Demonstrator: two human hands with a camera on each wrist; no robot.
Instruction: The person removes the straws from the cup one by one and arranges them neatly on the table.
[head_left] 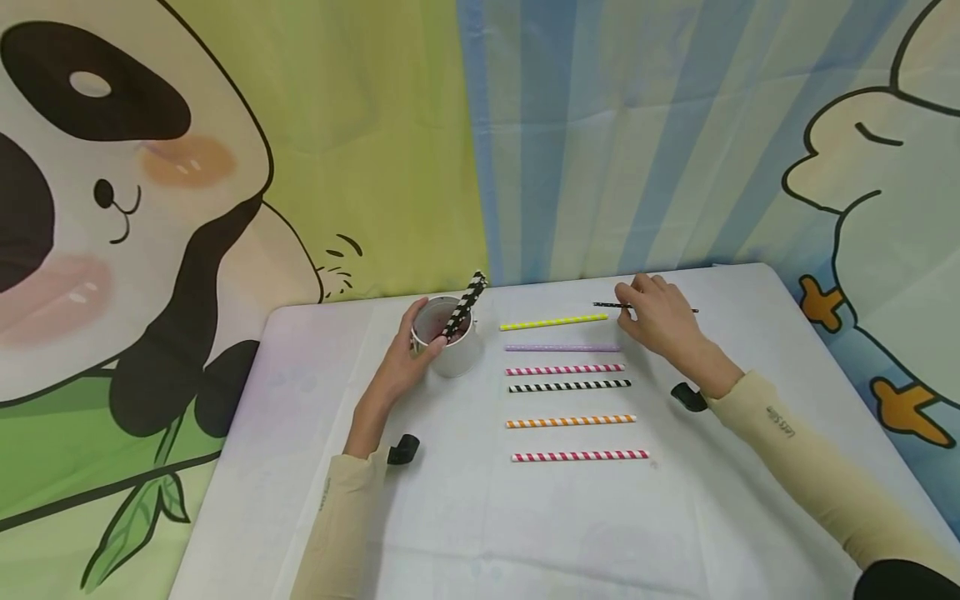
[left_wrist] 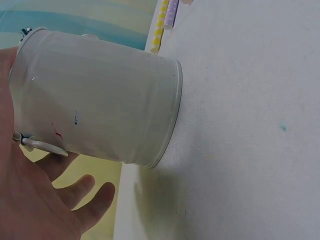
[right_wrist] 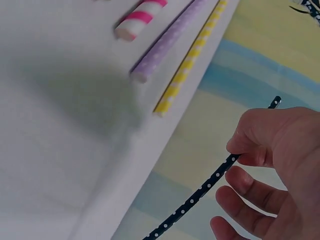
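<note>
My left hand (head_left: 405, 354) grips a white metal cup (left_wrist: 100, 95) by its rim and side, thumb at the front. Black-and-white straws (head_left: 465, 306) lean inside the cup. Between thumb and fingers, my right hand (head_left: 662, 319) pinches a thin black straw with white dots (right_wrist: 192, 200) near the table's back edge; in the right wrist view the other fingers are loosely bent. Left of that hand lies a yellow patterned straw (head_left: 553, 322), with a lilac dotted straw (head_left: 562, 348) just in front of it.
Further forward lie a pink striped straw (head_left: 565, 369), a black striped straw (head_left: 570, 386), an orange striped straw (head_left: 572, 422) and a red striped straw (head_left: 581, 456), roughly parallel. Behind the white table (head_left: 450, 517) hangs a printed cloth (head_left: 390, 167).
</note>
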